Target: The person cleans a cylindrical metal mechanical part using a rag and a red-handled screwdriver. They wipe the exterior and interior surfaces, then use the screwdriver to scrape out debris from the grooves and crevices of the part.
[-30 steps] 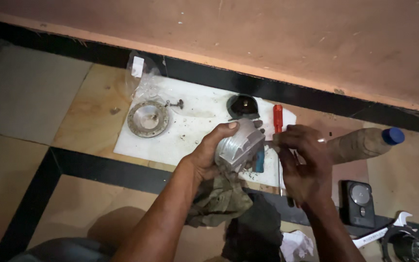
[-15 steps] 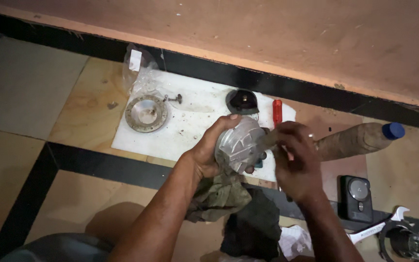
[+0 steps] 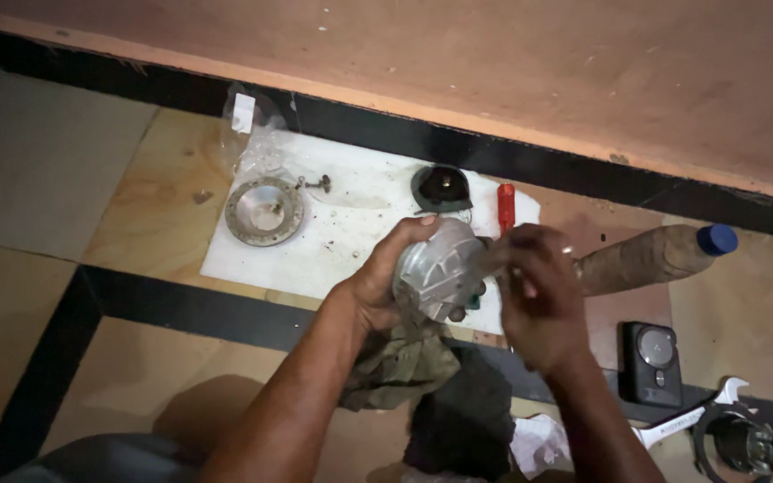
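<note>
Left hand (image 3: pixel 378 282) is wrapped around a ribbed silver metal housing (image 3: pixel 436 268), held up over the white sheet (image 3: pixel 351 224) on the tiled floor (image 3: pixel 55 170). Right hand (image 3: pixel 539 300) is closed against the housing's end; can't tell what it pinches. On the sheet: a flat metal ring (image 3: pixel 264 211), a crumpled clear plastic bag (image 3: pixel 252 134) with a small white label, a red-handled screwdriver (image 3: pixel 505 207). A dusty bottle with a blue cap (image 3: pixel 655 255) lies by the peach wall (image 3: pixel 494 63).

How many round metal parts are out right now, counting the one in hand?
2: the finned round metal part held in the left hand, and a metal ring plate lying on the white sheet. Others may be hidden.
</note>
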